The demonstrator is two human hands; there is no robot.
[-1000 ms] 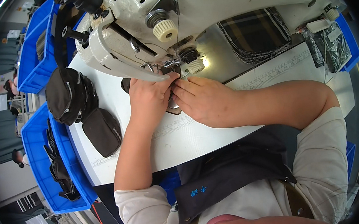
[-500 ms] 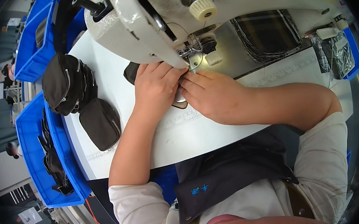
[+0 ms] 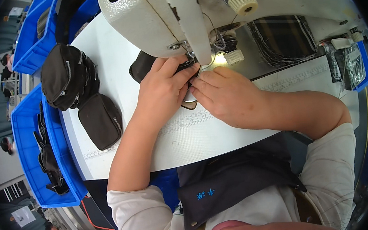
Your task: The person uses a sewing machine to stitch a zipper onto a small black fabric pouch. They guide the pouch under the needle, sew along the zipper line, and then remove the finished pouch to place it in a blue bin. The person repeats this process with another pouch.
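Under the head of a white sewing machine (image 3: pixel 144 18), a dark brown zippered pouch (image 3: pixel 142 67) lies at the needle area. My left hand (image 3: pixel 161 88) presses on the pouch, fingers bent and closed on its edge beside the zipper. Close against it, my right hand (image 3: pixel 226 90) pinches the same piece from the right, fingertips together. Between the hands a bit of pale rounded metal and a tan-edged flap show below the fingers. The fingers hide most of the seam, and the needle tip cannot be made out.
Finished-looking dark pouches (image 3: pixel 65 78) are stacked at left, with a single pouch (image 3: pixel 100 121) beside them. Blue bins (image 3: pixel 66 172) stand along the left edge. Dark fabric panels (image 3: pixel 283 39) lie right of the needle. Plastic-wrapped packets (image 3: pixel 350 66) sit in a blue tray farther right.
The view has shifted, so the machine head sits farther right in the picture. More of the pouch and its zipper shows by my left fingers. Both hands still grip it.
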